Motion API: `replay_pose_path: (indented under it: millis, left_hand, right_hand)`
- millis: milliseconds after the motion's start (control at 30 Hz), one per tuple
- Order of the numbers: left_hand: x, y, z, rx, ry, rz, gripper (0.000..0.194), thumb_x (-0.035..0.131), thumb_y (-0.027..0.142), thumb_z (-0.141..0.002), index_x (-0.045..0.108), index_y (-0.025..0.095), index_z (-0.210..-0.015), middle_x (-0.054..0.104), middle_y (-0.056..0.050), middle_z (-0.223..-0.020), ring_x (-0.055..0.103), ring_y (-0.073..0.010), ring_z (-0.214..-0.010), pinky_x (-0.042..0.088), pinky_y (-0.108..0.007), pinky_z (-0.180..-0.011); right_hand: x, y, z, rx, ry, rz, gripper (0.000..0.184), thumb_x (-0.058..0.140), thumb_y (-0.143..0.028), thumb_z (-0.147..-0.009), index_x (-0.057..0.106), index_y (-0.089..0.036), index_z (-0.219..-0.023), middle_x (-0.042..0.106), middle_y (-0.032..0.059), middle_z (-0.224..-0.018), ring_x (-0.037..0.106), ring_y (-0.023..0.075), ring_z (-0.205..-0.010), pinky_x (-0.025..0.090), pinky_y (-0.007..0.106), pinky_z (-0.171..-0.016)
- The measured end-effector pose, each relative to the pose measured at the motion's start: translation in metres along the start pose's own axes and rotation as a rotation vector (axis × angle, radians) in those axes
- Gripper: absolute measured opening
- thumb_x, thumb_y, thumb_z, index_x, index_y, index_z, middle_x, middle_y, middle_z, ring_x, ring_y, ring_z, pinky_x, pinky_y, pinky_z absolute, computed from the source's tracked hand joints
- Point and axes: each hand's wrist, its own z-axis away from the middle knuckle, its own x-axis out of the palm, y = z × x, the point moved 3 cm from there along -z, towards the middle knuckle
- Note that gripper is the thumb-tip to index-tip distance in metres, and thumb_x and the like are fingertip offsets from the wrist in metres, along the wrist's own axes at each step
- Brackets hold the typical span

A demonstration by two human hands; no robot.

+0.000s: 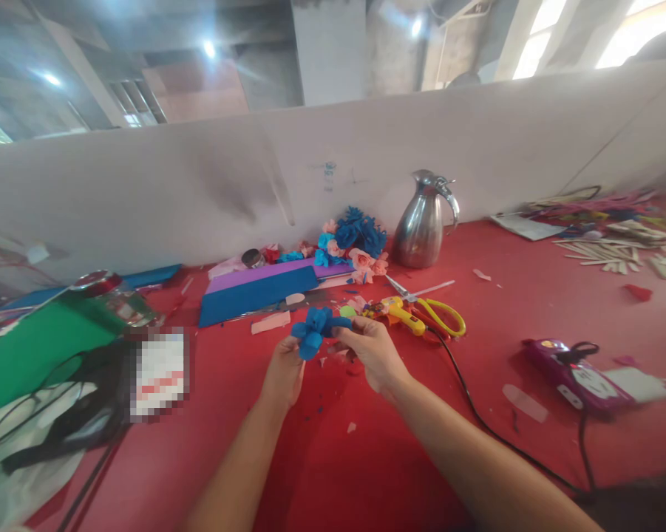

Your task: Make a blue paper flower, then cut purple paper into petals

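Left hand (285,369) pinches the blue paper flower (312,332) low at its near side, petals up and facing out; probably gripped there so the petals don't get crushed. Right hand (374,351) has thumb and fingers clamped on a blue strip (339,323) at the flower's right side. Whether strip and flower are joined, can't tell. Both hands are close together, held above the red tabletop (366,458), likely to keep the small work steady between them.

Just beyond the right hand: yellow glue gun (403,316), next to scissors (446,316) with yellow loop handles. Both look parked for a short right-hand reach. Black cable (463,384) runs past the right forearm on its outer side, so it's mostly out of the way. Purple power strip (585,380) sits well out to the right of that hand.

Materials: petals rounded, cupped, matte like crepe paper. Beyond both hands, a bunch of paper flowers (360,240), ruffled, blue and pink; right of it a shiny metal jug (421,229), bulbous, narrow-necked. Beyond the left hand, flat blue sheets (260,295), straight-edged, plus a thin pink scrap (271,322) nearer.
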Motion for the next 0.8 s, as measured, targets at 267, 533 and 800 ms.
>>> replay_pose_path:
  millis: [267,533,800]
  left_hand:
    - [-0.0053,-0.0041,-0.0021,0.02,0.004,-0.05,0.009,0.078,0.025,-0.058,0.071,0.023,-0.064,0.067,0.001,-0.065,0.057,-0.0172,-0.074,0.043,-0.03,-0.08]
    - [-0.0057,-0.005,-0.001,0.015,0.028,-0.059,0.008,0.077,0.024,-0.059,0.071,0.019,-0.062,0.068,0.0,-0.064,0.059,-0.0169,-0.073,0.043,-0.031,-0.081]
    - [-0.0037,-0.0045,0.0013,0.028,0.036,-0.052,0.008,0.076,0.026,-0.061,0.071,0.019,-0.063,0.068,0.0,-0.068,0.055,-0.014,-0.07,0.042,-0.028,-0.079]
  right_hand:
    - [-0.0003,0.0012,0.0001,-0.009,0.001,0.035,0.018,0.069,-0.031,-0.059,0.063,-0.016,-0.067,0.066,0.0015,-0.06,0.061,0.0125,-0.048,0.033,0.019,-0.04]
    - [0.0005,0.0035,0.0005,-0.014,-0.021,0.056,0.02,0.068,-0.032,-0.062,0.064,-0.016,-0.072,0.068,0.0024,-0.063,0.063,0.0133,-0.052,0.033,0.019,-0.041]
    - [0.0012,0.0073,0.0001,-0.011,-0.041,0.044,0.023,0.069,-0.034,-0.062,0.064,-0.016,-0.074,0.068,0.0031,-0.066,0.063,0.0127,-0.053,0.032,0.019,-0.041]
